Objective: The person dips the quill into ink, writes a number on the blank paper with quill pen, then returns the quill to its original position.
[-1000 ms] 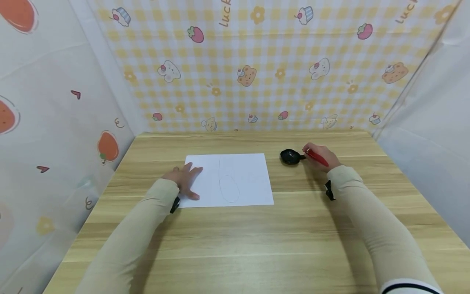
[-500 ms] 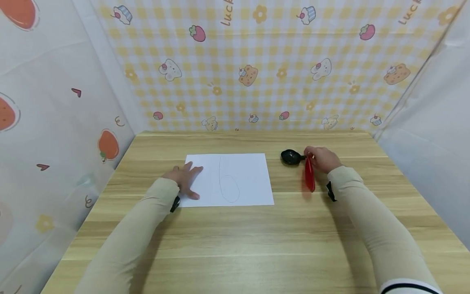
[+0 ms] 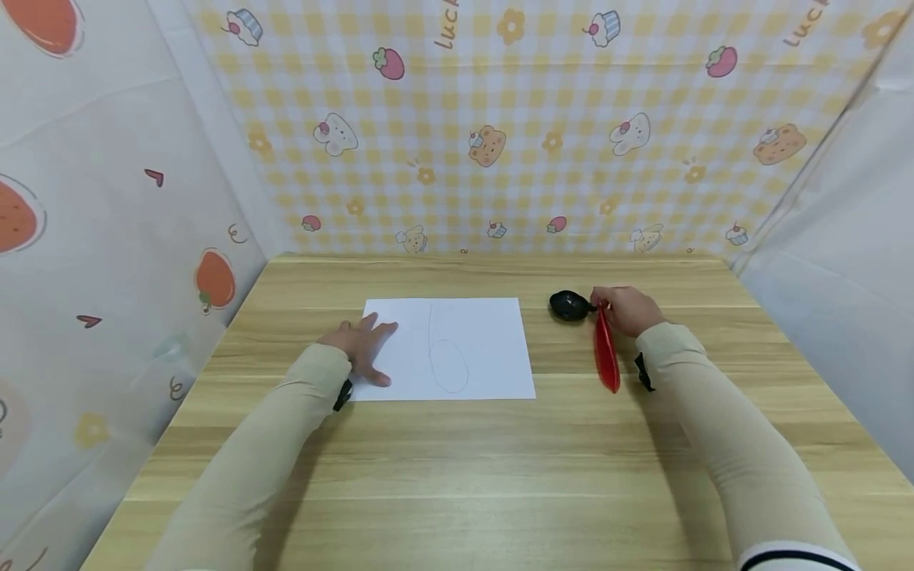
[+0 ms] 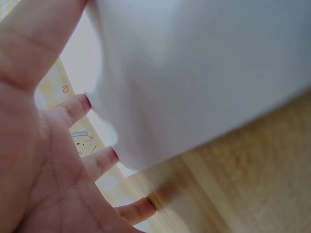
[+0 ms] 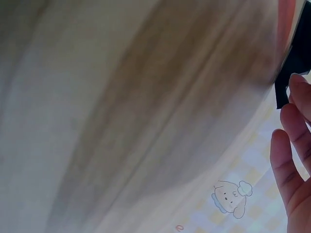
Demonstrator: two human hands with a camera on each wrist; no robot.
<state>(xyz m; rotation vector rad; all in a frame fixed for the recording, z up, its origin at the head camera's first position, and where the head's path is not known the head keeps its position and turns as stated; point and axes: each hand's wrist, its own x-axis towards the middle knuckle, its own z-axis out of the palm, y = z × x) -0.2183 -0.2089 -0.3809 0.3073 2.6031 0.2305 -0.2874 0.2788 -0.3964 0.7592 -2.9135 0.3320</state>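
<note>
My left hand (image 3: pixel 362 349) rests with spread fingers on the left part of a white sheet of paper (image 3: pixel 493 349). A thin drawn line on the sheet forms a shape like a 6. In the left wrist view, fingertips (image 4: pixel 104 158) reach the sheet's edge. To the right of the sheet, my right hand (image 3: pixel 628 311) pinches where a long red piece (image 3: pixel 607 357) meets the handle of a small black spoon-shaped thing (image 3: pixel 569 306). The red piece slants toward the person. In the right wrist view, thumb and fingertips are at a black part (image 5: pixel 295 63), with red beside it.
The wooden table (image 3: pixel 457 468) runs forward to a yellow checked cloth (image 3: pixel 528 111) behind it. White sheeting hangs at the left (image 3: pixel 114 159) and right sides. A black strap shows at each wrist.
The red piece has swung from lying up across my right hand to pointing down toward the person. My left hand and the paper have stayed in place.
</note>
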